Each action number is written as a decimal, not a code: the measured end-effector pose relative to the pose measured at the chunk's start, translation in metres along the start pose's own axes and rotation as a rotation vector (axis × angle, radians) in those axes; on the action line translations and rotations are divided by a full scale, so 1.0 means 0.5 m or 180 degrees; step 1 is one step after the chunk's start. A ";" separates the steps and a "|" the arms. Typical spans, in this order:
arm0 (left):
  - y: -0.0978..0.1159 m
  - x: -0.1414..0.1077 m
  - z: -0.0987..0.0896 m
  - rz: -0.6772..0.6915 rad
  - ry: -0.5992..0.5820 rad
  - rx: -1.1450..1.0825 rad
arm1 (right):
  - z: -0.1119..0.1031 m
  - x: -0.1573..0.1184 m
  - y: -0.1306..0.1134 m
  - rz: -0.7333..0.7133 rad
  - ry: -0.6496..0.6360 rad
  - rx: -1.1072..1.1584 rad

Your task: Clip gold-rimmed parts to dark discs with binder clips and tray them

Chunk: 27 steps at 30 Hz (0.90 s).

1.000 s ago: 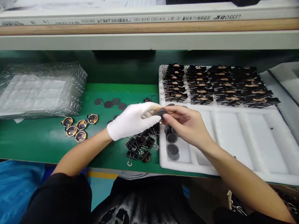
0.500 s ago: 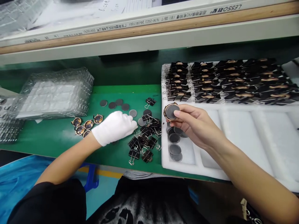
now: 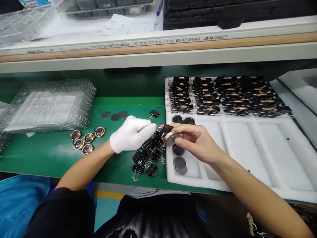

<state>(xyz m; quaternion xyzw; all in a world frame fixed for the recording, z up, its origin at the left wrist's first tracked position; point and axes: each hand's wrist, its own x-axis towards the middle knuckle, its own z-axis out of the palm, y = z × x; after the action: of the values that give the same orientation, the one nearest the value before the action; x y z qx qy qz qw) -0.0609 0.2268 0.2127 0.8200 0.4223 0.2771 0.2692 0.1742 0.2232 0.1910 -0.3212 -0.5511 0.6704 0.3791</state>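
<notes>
My left hand (image 3: 132, 134), in a white glove, pinches the wire handle of a black binder clip (image 3: 166, 129). The clip's jaws are on the edge of a gold-rimmed round watch case (image 3: 168, 135), which has a grey disc (image 3: 171, 140) against its face. Bare fingers of my right hand (image 3: 198, 142) grip the case and disc from the right, thumb on the disc. Below both hands lies a heap of black binder clips (image 3: 142, 160). Several gold-rimmed cases with dark patterned faces (image 3: 88, 138) rest to the left, near loose grey discs (image 3: 115, 117).
A white foam tray (image 3: 237, 138) on the right carries rows of clipped cases (image 3: 230, 94) at the back and grey discs (image 3: 180, 162) in its left compartment. Stacked clear plastic trays (image 3: 49, 105) stand at the left. A shelf edge (image 3: 153, 56) crosses above the green bench (image 3: 56, 162).
My left hand has risen from the clip heap and moved right with a binder clip. My right hand has brought the case left and tilted it; the clip now meets its edge.
</notes>
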 end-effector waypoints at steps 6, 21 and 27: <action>0.006 -0.007 -0.007 -0.0216 -0.0453 0.0273 | -0.010 -0.001 -0.009 0.0180 -0.0278 -0.0283; 0.006 -0.023 -0.011 -0.0419 -0.0242 0.0206 | -0.045 0.001 -0.033 0.0203 -0.0394 -0.0324; 0.023 -0.031 -0.012 -0.0714 -0.0426 -0.0085 | -0.058 0.009 -0.038 0.0361 -0.0629 -0.0469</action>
<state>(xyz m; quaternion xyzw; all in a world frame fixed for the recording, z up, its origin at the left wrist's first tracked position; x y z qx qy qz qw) -0.0661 0.2093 0.2212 0.7807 0.4887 0.1955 0.3370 0.1992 0.2434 0.2043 -0.3113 -0.6144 0.6768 0.2598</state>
